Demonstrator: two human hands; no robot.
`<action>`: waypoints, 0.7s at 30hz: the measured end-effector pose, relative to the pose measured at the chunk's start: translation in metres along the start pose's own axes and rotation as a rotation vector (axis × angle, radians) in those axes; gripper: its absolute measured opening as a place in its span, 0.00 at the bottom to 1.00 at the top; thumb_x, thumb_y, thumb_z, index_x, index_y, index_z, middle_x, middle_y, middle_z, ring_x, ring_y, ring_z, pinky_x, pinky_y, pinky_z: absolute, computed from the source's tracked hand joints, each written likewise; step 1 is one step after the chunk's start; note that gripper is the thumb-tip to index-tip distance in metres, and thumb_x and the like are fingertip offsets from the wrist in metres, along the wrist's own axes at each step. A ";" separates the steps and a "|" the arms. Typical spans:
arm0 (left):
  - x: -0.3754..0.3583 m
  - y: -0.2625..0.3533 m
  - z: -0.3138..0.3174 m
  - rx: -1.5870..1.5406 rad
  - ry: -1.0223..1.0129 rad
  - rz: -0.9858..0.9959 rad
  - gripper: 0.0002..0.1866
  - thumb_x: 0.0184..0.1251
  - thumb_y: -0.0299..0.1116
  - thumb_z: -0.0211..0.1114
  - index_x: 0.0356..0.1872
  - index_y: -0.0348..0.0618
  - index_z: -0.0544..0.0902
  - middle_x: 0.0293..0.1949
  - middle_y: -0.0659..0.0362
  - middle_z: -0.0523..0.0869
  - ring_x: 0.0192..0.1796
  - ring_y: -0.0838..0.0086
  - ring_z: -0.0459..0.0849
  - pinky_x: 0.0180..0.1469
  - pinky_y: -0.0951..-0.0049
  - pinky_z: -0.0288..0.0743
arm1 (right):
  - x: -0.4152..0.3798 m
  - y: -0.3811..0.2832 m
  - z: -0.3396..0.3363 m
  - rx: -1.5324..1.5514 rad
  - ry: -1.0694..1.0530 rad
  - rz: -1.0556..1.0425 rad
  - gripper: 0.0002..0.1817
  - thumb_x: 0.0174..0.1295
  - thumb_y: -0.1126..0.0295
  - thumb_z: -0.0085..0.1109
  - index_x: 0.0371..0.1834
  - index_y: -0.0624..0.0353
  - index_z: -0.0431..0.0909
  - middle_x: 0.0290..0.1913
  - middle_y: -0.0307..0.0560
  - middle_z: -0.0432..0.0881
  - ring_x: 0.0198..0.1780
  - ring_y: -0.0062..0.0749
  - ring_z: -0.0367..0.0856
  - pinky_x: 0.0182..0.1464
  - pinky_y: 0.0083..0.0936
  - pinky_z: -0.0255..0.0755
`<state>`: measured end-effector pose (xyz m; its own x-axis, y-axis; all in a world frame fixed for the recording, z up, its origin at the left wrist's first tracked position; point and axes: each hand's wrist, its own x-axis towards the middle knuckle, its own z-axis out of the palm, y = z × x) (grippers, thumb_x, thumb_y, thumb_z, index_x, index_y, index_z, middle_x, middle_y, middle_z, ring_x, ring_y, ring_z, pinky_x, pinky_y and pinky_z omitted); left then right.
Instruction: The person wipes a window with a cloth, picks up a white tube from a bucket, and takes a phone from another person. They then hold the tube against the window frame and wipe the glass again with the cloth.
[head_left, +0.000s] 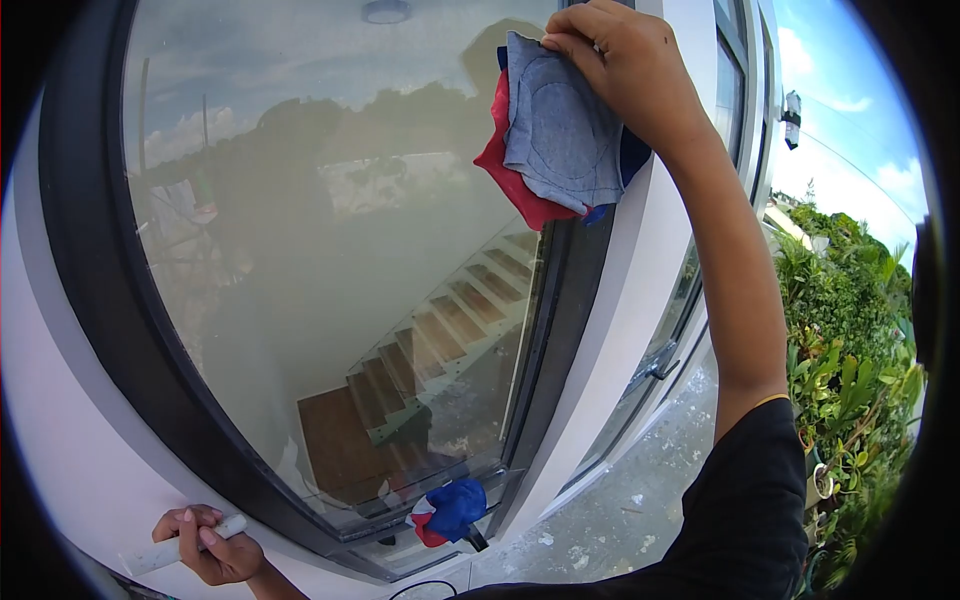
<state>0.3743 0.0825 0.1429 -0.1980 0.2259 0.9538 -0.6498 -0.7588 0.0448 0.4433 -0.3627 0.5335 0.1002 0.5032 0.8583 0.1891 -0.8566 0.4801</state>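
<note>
My right hand (628, 75) is raised high at the window's right side, its fingers pinching the top edge of a layered cloth rag (563, 130). The rag has a grey-blue stitched face, with red and dark blue layers showing behind it. It hangs over the right edge of the glass (300, 250) and the dark window frame (570, 330). Down at the lower left, my left hand (215, 545) is closed round a whitish tube-like stick (185, 546), held slantwise beside the pale wall.
A bunched blue and red cloth (450, 510) is at the bottom of the window. Through the glass, stairs (440, 335) show among reflections. Another framed window with a handle (660, 362) stands to the right, above a paint-spotted concrete floor (610, 510). Plants (850, 390) line the far right.
</note>
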 end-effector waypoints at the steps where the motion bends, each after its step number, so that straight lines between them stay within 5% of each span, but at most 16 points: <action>1: 0.000 -0.001 -0.001 -0.004 -0.006 0.007 0.16 0.73 0.22 0.51 0.56 0.34 0.82 0.45 0.45 0.74 0.30 0.72 0.72 0.31 0.74 0.71 | 0.001 -0.001 0.001 -0.020 0.039 0.001 0.11 0.69 0.65 0.64 0.37 0.63 0.87 0.37 0.54 0.87 0.42 0.49 0.86 0.49 0.39 0.80; 21: -0.002 -0.003 -0.001 0.009 0.009 -0.004 0.15 0.74 0.21 0.51 0.55 0.31 0.82 0.45 0.45 0.74 0.32 0.71 0.73 0.32 0.73 0.70 | 0.010 -0.016 -0.004 -0.027 -0.007 0.031 0.08 0.67 0.71 0.63 0.33 0.66 0.85 0.36 0.59 0.85 0.42 0.53 0.86 0.51 0.43 0.79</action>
<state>0.3758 0.0852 0.1404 -0.2017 0.2341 0.9511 -0.6439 -0.7634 0.0514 0.4374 -0.3444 0.5350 0.1128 0.4772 0.8715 0.1594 -0.8745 0.4582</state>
